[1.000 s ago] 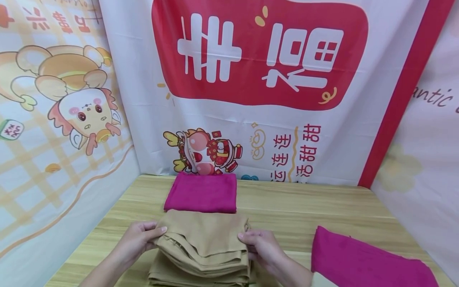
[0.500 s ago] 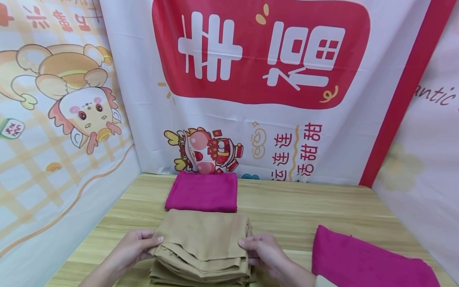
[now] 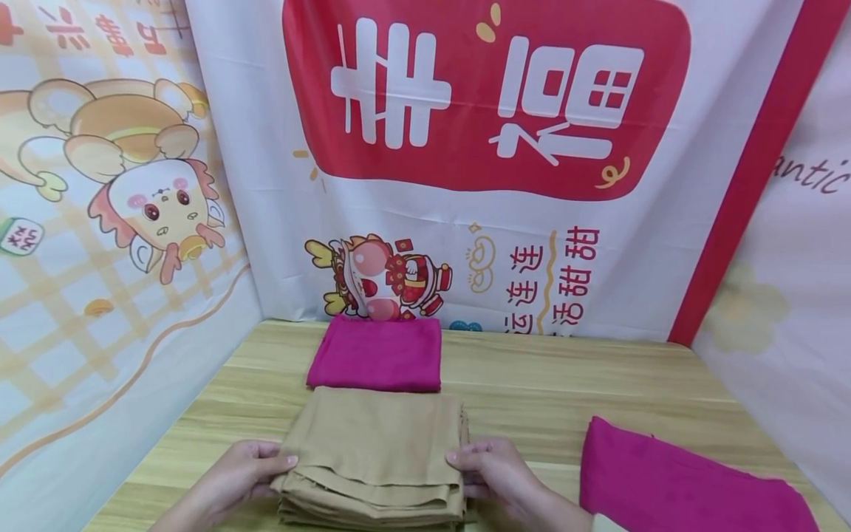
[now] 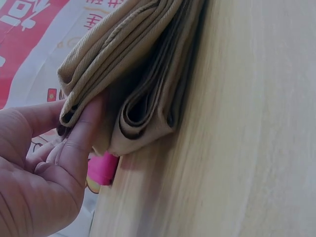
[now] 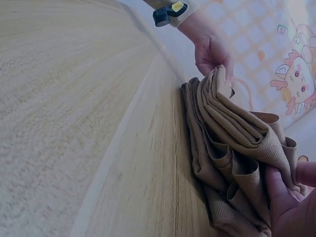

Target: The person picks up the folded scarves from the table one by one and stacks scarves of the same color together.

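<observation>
A stack of folded tan cloth (image 3: 375,436) lies at the front middle of the table in the head view. My left hand (image 3: 242,473) pinches the upper folded layers at the left edge, thumb on top and fingers beneath. At the right edge my right hand (image 3: 495,473) grips the same layers in the same way. In the left wrist view the held tan cloth (image 4: 113,59) sits over a lower folded piece, with a gap between them near the fingers. The right wrist view shows several loosely looped folds of the tan cloth (image 5: 237,138) along that side.
A folded magenta cloth (image 3: 375,355) lies just behind the tan stack. Another magenta cloth (image 3: 685,480) lies at the front right of the wooden table (image 3: 565,384). Printed fabric hangings (image 3: 485,214) stand along the back and sides.
Both hands have lowered the upper tan layers toward the lower pile and slightly nearer the person. The sagging front folds now lie flatter. The magenta cloths have stayed put.
</observation>
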The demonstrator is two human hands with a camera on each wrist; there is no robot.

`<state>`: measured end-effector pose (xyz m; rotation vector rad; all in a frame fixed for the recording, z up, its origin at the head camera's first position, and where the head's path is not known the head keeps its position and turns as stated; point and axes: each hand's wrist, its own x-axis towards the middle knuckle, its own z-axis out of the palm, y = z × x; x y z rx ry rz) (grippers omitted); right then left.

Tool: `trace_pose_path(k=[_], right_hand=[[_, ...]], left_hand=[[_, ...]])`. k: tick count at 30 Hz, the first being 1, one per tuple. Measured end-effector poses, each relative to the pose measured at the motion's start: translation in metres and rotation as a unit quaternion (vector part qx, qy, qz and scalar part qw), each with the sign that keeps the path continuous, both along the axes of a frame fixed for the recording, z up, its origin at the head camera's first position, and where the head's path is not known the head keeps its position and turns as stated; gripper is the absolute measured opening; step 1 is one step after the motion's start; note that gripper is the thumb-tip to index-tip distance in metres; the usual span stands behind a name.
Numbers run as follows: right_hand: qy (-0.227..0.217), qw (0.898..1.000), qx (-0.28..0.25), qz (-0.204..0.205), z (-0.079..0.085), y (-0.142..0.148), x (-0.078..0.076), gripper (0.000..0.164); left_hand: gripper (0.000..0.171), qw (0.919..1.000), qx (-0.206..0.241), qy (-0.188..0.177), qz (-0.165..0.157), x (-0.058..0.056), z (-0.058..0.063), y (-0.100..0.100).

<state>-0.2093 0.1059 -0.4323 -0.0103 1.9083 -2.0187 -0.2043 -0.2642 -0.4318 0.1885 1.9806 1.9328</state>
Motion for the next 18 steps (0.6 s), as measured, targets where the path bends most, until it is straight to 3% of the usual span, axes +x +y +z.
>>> trace_pose_path(k=[12,18], right_hand=[[0.006,1.0,-0.006,0.008,-0.005,0.003,0.002,0.022],[0.006,1.0,0.006,0.005,-0.01,0.004,0.002,0.018]], left_hand=[[0.027,0.9983,0.012,-0.029,-0.049,-0.002,-0.01,-0.012],[0.024,0.9977,-0.003,-0.032,-0.06,-0.001,-0.01,-0.013]])
